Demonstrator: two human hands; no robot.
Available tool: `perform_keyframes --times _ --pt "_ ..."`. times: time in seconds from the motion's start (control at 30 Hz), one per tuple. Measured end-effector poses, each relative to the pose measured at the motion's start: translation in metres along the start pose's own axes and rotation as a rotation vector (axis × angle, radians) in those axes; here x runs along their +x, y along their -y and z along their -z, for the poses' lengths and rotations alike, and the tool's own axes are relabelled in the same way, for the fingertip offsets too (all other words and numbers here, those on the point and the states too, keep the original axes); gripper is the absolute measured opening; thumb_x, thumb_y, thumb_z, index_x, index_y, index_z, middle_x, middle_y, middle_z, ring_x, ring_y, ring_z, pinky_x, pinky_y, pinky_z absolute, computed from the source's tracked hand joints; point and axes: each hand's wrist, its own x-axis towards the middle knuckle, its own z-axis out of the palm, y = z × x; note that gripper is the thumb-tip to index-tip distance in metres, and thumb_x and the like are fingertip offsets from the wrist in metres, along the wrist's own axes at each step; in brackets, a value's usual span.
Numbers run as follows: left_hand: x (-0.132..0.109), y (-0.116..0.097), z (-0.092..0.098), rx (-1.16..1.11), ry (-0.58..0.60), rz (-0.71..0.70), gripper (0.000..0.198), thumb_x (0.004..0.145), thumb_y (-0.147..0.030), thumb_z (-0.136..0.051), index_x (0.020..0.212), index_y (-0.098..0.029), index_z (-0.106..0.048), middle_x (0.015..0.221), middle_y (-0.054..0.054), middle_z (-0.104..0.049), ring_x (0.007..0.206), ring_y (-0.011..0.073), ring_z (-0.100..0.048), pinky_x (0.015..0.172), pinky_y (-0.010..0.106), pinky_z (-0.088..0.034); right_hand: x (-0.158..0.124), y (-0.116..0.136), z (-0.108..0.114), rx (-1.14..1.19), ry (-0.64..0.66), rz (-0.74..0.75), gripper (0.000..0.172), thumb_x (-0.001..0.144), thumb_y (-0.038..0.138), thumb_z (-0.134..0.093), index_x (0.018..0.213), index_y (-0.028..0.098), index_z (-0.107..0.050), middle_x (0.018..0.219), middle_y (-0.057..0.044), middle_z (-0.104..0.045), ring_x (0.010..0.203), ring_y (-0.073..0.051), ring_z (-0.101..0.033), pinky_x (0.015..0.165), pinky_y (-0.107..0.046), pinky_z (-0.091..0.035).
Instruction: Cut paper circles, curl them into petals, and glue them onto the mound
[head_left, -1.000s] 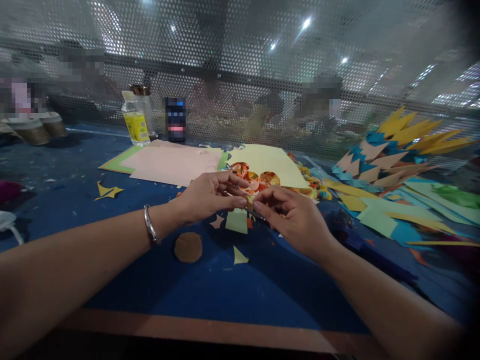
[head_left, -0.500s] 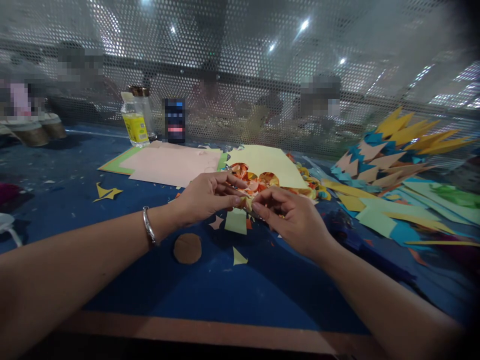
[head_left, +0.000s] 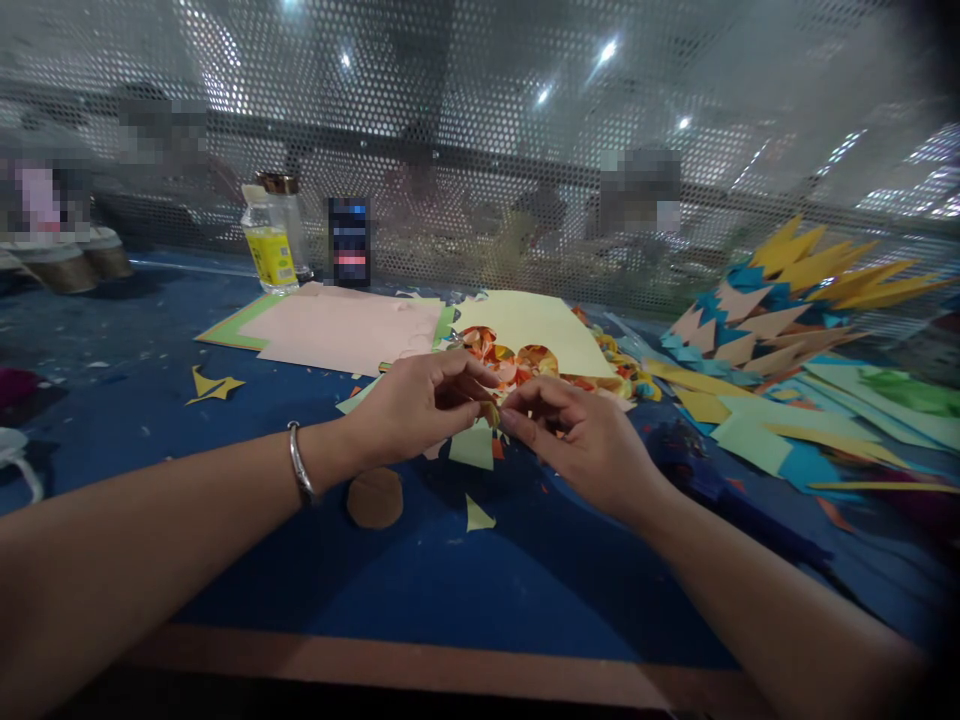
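Note:
Between the fingertips of both hands is a small yellow paper piece (head_left: 490,413), folded or curled and partly hidden. My left hand (head_left: 420,405), with a silver bangle at the wrist, pinches it from the left. My right hand (head_left: 581,435) pinches at its right side with thumb and fingers. Just beyond the fingers lie orange and yellow curled paper pieces (head_left: 517,365). Below the hands are a pale green paper strip (head_left: 472,447), a round brown disc (head_left: 375,498) and a pale yellow paper scrap (head_left: 478,515) on the blue table (head_left: 450,590).
Pink sheets (head_left: 337,325) and a pale yellow sheet (head_left: 532,325) lie behind the hands. At the back left stand a bottle (head_left: 268,250) and a phone (head_left: 350,242). To the right are a blue glue gun (head_left: 735,500), paper scraps (head_left: 780,430) and a spiky paper model (head_left: 765,310).
The left hand has shifted slightly right and down, toward the right hand. The yellow paper piece now looks more curled between the fingertips. The right hand has barely moved.

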Motion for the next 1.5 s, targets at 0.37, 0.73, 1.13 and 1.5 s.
perform_keyframes --times 0.37,0.73,1.13,1.5 --pt "-0.0013 0.0008 0.0015 0.062 -0.02 -0.014 0.019 0.079 -0.02 -0.06 0.097 -0.016 -0.062 0.09 0.008 -0.071 0.083 0.0159 -0.068 0.074 0.027 -0.053 0.0003 0.0023 0.0013 -0.033 0.009 0.017 0.012 0.088 0.03 -0.055 0.085 0.019 -0.059 0.072 0.0 -0.058 0.057 -0.009 -0.048 0.051 -0.025 -0.037" --pt "-0.0014 -0.0017 0.003 0.082 0.028 -0.012 0.026 0.075 -0.022 -0.062 0.1 -0.015 -0.059 0.084 0.005 -0.069 0.078 0.015 -0.066 0.071 0.028 -0.051 0.0015 -0.0009 -0.001 -0.086 0.005 0.033 0.012 0.085 0.027 -0.056 0.076 0.019 -0.057 0.065 0.002 -0.054 0.056 -0.009 -0.045 0.051 -0.024 -0.036" --pt "-0.0024 -0.0015 0.0034 -0.004 0.028 0.014 0.027 0.074 -0.022 -0.064 0.098 -0.015 -0.056 0.08 0.004 -0.065 0.075 0.0136 -0.062 0.069 0.028 -0.05 0.0001 0.002 -0.0029 -0.044 0.001 0.015 0.012 0.085 0.03 -0.056 0.081 0.019 -0.059 0.066 0.002 -0.056 0.056 -0.01 -0.047 0.05 -0.024 -0.035" --pt "-0.0016 0.0014 0.0025 -0.086 0.092 0.004 0.032 0.074 -0.027 -0.069 0.1 -0.015 -0.055 0.08 0.002 -0.06 0.072 0.0109 -0.059 0.064 0.025 -0.049 -0.0013 0.002 0.0018 -0.113 -0.049 0.015 0.017 0.086 0.033 -0.055 0.079 0.018 -0.058 0.067 0.001 -0.057 0.053 -0.009 -0.047 0.048 -0.024 -0.036"
